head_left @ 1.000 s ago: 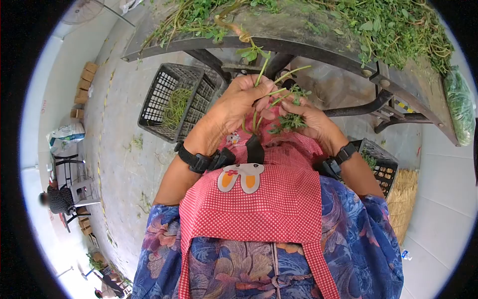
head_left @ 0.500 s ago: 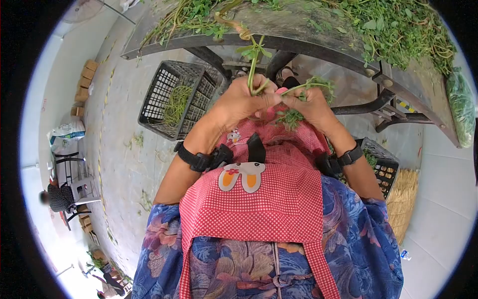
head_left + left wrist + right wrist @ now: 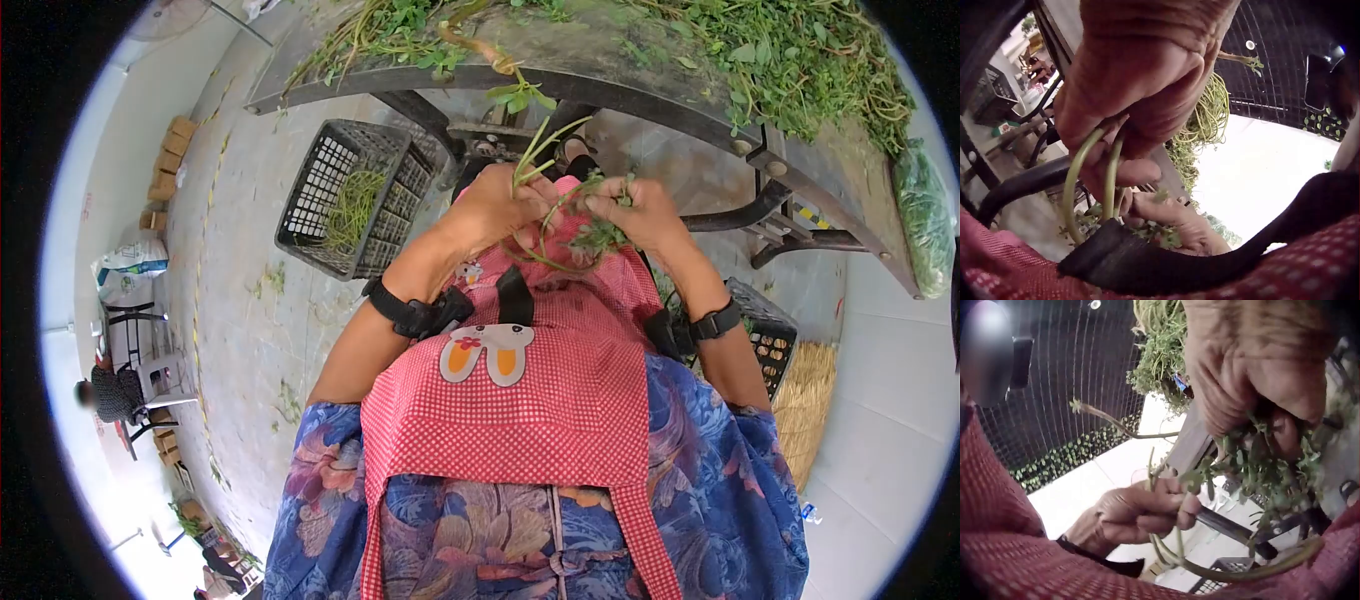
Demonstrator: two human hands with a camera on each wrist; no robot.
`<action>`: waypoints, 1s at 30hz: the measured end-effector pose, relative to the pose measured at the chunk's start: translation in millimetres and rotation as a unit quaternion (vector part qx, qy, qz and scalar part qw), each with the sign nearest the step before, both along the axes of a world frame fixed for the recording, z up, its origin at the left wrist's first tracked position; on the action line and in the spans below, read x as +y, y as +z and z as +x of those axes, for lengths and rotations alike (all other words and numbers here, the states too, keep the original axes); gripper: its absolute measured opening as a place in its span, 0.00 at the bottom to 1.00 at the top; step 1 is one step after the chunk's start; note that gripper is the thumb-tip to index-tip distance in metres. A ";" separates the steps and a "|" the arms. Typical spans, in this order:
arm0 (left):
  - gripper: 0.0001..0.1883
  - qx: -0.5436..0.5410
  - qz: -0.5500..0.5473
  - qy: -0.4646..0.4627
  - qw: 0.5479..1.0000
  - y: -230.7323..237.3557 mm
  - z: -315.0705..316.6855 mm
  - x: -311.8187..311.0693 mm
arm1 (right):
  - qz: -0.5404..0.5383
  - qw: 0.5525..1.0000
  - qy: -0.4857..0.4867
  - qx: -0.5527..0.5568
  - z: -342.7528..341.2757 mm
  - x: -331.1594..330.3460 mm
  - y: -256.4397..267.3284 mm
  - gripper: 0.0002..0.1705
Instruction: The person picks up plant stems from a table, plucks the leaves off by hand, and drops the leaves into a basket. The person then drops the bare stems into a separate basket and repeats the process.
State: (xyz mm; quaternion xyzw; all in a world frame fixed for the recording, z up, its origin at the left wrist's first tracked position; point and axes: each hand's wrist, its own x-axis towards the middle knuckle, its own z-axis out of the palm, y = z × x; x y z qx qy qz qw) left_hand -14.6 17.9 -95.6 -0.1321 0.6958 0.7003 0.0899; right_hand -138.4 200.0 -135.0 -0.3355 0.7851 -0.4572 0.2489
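Note:
My left hand pinches a few green stems in front of the apron; their bare ends stick up past the fingers. In the left wrist view two smooth stems bend down from under the left thumb. A short gap to the right, my right hand holds small leafy sprigs between thumb and fingers. The right wrist view shows these leaves hanging below the right palm. One long stem curves beneath both hands there, running from the left fingers.
A dark-edged table stands ahead, with a heap of leafy greens on its right and a twisted brown stem at its edge. A black crate with cut stems is at left on the floor; another crate is at right.
The hands came together at the stems half a second ago and now stand apart. My right hand has moved right with the leafy sprigs, while the stems in the left hand lean more to the right.

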 end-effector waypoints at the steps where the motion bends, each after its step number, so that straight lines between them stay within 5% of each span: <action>1: 0.04 -0.012 0.010 0.000 1.000 2.4 -0.7 0.2 | -0.026 0.999 0.017 -0.032 2.7 1.5 1.0 0.12; 5: 0.08 -0.012 0.033 0.006 0.999 6.8 -3.8 2.5 | -0.135 0.986 0.005 -0.097 14.7 -3.4 12.1 0.10; 11: 0.06 -0.014 0.051 0.004 0.999 10.1 -5.3 4.3 | -0.162 0.985 0.061 0.008 19.3 -13.3 6.4 0.10; 14: 0.06 -0.021 0.079 0.004 0.997 13.5 -4.5 3.5 | -0.186 0.979 -0.014 -0.078 16.5 -12.4 11.7 0.11; 16: 0.06 -0.025 0.067 0.012 0.997 8.5 -3.5 1.0 | -0.344 0.851 -0.095 -0.384 3.7 -3.4 12.8 0.10; 24: 0.11 -0.033 0.037 0.030 0.998 16.3 -5.3 -3.7 | -0.253 0.895 -0.124 -0.347 -8.6 31.9 18.4 0.10; 30: 0.12 -0.031 -0.003 0.037 0.999 18.9 -6.0 1.0 | -0.173 0.974 -0.066 -0.131 -6.4 23.2 50.3 0.12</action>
